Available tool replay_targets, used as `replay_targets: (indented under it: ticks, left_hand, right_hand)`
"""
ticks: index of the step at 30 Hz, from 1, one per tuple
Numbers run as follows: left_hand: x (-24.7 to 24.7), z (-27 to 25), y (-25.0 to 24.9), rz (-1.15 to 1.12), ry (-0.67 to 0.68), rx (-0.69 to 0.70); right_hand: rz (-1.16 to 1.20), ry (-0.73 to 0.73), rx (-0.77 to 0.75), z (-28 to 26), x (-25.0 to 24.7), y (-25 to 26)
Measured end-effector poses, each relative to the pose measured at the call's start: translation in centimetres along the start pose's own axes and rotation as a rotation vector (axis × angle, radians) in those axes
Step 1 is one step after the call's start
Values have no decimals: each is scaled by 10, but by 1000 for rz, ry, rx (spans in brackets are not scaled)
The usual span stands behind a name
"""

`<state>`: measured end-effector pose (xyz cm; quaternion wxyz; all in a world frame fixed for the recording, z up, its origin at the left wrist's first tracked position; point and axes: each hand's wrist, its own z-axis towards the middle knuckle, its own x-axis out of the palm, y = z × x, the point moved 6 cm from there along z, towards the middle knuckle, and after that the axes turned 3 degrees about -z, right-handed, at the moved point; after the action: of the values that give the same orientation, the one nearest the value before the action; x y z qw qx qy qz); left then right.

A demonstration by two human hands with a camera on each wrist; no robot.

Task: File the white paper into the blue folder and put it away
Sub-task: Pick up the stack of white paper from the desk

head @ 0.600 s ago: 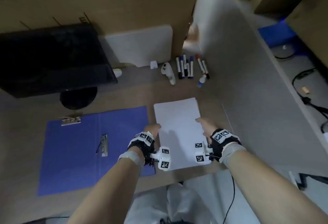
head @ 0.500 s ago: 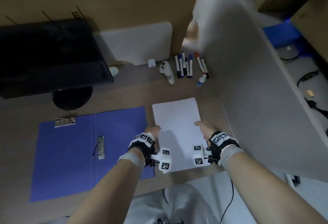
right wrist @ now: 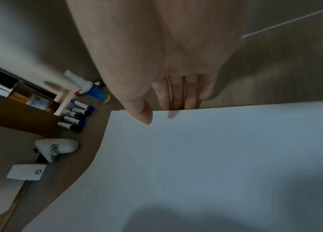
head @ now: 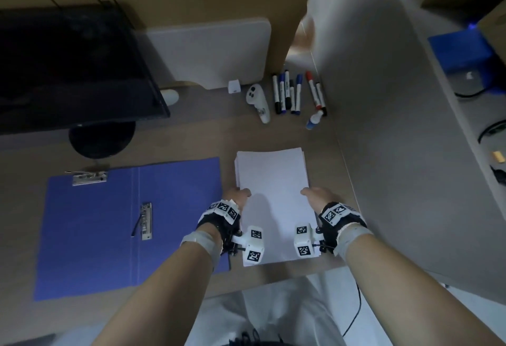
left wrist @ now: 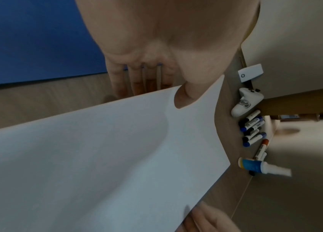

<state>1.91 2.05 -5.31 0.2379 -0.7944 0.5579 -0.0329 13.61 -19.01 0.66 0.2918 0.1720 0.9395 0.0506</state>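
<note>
A stack of white paper (head: 273,195) lies on the wooden desk, right of the blue folder (head: 131,225). The folder lies open and flat, with a metal clip (head: 89,177) at its top edge and a clamp (head: 146,221) by the spine. My left hand (head: 237,195) pinches the paper's left edge: in the left wrist view the thumb (left wrist: 184,97) is on top of the paper (left wrist: 106,157) and the fingers go under it. My right hand (head: 315,194) pinches the right edge the same way, thumb (right wrist: 142,113) on the paper (right wrist: 216,164).
A black monitor (head: 68,71) on a round base (head: 101,137) stands behind the folder. Behind the paper lie a white controller (head: 258,101), several markers (head: 290,93) and a small blue bottle (head: 315,120). A grey partition (head: 397,126) walls the desk's right side.
Both hands keep their hold at the paper's two long edges. Only the head view has drifted a little.
</note>
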Motion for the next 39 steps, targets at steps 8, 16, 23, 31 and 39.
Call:
replay_targets:
  ticks: [8,16,23,31,39]
  left_hand:
    - [14,-29,-6,194,-204,225]
    - [35,-21,4,278,-210,100]
    - [20,-30,6,219,-347,120]
    - [27,-50,-2,251,-339,143]
    - [25,-39,-7,131,-226,117]
  right_hand:
    - [88,7,-64,13,-11,-14]
    - [160,44,-107,26,-18,-19]
    - [119,20,-147,16,-16,-6]
    - [129,-60,-10,24,-17,-15]
    - [120,-93,3,29,-15,-23]
